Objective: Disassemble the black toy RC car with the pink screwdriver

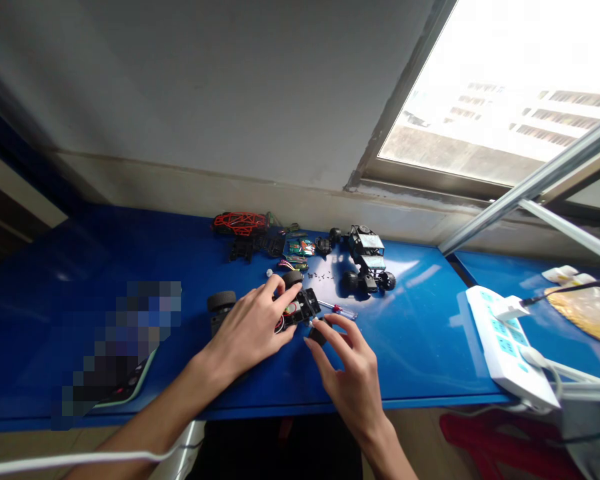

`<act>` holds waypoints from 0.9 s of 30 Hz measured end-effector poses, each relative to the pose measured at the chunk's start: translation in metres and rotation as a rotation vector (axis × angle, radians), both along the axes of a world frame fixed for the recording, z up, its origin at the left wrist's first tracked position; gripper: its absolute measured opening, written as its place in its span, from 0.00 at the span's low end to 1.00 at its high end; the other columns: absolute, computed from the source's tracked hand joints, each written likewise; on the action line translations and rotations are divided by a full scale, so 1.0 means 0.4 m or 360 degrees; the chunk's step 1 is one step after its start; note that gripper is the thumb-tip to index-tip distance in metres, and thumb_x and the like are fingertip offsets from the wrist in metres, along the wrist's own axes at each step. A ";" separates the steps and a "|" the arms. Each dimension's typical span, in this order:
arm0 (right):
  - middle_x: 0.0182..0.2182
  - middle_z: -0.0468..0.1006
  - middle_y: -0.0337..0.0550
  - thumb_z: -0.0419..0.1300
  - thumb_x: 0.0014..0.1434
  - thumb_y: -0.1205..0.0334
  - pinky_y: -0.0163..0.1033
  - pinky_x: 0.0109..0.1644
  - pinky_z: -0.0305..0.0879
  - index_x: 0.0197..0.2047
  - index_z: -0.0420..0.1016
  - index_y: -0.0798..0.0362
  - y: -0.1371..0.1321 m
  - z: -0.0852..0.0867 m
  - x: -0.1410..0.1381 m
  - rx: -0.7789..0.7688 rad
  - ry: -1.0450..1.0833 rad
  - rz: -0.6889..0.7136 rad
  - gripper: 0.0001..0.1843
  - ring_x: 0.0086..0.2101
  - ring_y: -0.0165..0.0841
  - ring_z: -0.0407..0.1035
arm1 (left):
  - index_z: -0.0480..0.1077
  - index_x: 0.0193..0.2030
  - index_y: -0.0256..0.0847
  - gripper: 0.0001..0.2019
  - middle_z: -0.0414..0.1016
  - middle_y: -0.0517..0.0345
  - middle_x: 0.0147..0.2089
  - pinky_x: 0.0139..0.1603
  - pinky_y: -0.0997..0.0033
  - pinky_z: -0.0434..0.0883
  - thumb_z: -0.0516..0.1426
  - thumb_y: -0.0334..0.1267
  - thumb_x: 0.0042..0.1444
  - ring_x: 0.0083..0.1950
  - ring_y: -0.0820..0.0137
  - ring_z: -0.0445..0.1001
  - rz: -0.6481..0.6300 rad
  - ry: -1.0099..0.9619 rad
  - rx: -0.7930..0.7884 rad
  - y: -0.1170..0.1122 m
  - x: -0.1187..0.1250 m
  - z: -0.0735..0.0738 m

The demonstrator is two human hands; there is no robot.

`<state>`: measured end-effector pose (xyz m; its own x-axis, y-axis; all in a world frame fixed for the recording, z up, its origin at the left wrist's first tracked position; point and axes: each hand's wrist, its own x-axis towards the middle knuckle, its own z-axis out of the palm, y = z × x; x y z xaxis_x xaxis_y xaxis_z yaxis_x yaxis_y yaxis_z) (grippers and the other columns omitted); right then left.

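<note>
My left hand (pixel 253 327) rests on a black toy car chassis (pixel 300 308) on the blue table (pixel 420 333), its fingers bent over the chassis and holding it down. My right hand (pixel 347 363) is just right of the chassis, with thumb and fingers pinched on a small dark part (pixel 318 333) at the chassis's edge. A red-handled screwdriver (pixel 341 309) lies just beyond my right fingers. Loose black wheels (pixel 221 301) sit left of the chassis.
Farther back lie a red roll-cage frame (pixel 240 222), black and coloured car parts (pixel 300 247), tiny screws (pixel 323 274) and an assembled toy truck (pixel 367 260). A phone (pixel 130 383) lies at the left, a white power strip (pixel 505 343) at the right by the window.
</note>
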<state>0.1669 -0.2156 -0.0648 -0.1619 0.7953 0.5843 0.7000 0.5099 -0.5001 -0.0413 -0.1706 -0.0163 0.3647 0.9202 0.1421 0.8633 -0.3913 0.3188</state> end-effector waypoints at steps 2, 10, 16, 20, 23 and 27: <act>0.52 0.78 0.53 0.65 0.68 0.65 0.44 0.47 0.82 0.55 0.81 0.49 0.002 -0.001 -0.002 -0.0006 -0.0003 0.0009 0.13 0.45 0.40 0.81 | 0.66 0.71 0.45 0.31 0.70 0.49 0.59 0.52 0.62 0.79 0.63 0.37 0.61 0.49 0.60 0.81 0.0003 -0.0004 -0.0002 0.000 0.001 0.000; 0.52 0.79 0.53 0.64 0.67 0.66 0.43 0.47 0.82 0.55 0.82 0.49 0.004 -0.003 -0.007 0.0016 0.0009 0.0001 0.13 0.44 0.39 0.81 | 0.66 0.71 0.44 0.31 0.70 0.50 0.58 0.52 0.62 0.80 0.63 0.37 0.61 0.47 0.62 0.81 0.0002 -0.0027 -0.0006 0.002 0.003 0.000; 0.52 0.78 0.53 0.64 0.67 0.67 0.43 0.48 0.82 0.55 0.82 0.49 0.003 -0.001 -0.007 0.0029 -0.0016 0.0006 0.14 0.48 0.40 0.78 | 0.67 0.71 0.44 0.30 0.70 0.49 0.58 0.53 0.62 0.80 0.63 0.36 0.61 0.47 0.62 0.81 0.0004 -0.0017 -0.0015 0.002 0.004 0.007; 0.52 0.78 0.52 0.65 0.67 0.68 0.43 0.48 0.82 0.55 0.81 0.49 0.003 -0.002 -0.006 0.0030 -0.0023 0.0015 0.15 0.48 0.39 0.78 | 0.66 0.71 0.44 0.30 0.70 0.49 0.58 0.53 0.62 0.80 0.62 0.37 0.62 0.46 0.62 0.81 0.0002 -0.0016 -0.0020 0.001 0.004 0.009; 0.52 0.77 0.52 0.65 0.67 0.68 0.43 0.49 0.82 0.55 0.81 0.49 0.003 -0.004 -0.006 0.0027 -0.0036 0.0021 0.15 0.49 0.39 0.77 | 0.66 0.71 0.44 0.30 0.70 0.49 0.58 0.52 0.61 0.80 0.62 0.37 0.62 0.46 0.61 0.81 -0.0002 -0.0012 -0.0006 0.000 0.003 0.007; 0.52 0.77 0.53 0.65 0.67 0.68 0.44 0.49 0.82 0.55 0.81 0.49 0.001 -0.004 -0.005 0.0015 -0.0053 0.0019 0.15 0.49 0.39 0.77 | 0.66 0.71 0.44 0.30 0.70 0.49 0.59 0.52 0.62 0.79 0.62 0.36 0.62 0.47 0.61 0.81 0.0004 -0.0011 0.0001 0.000 0.001 0.003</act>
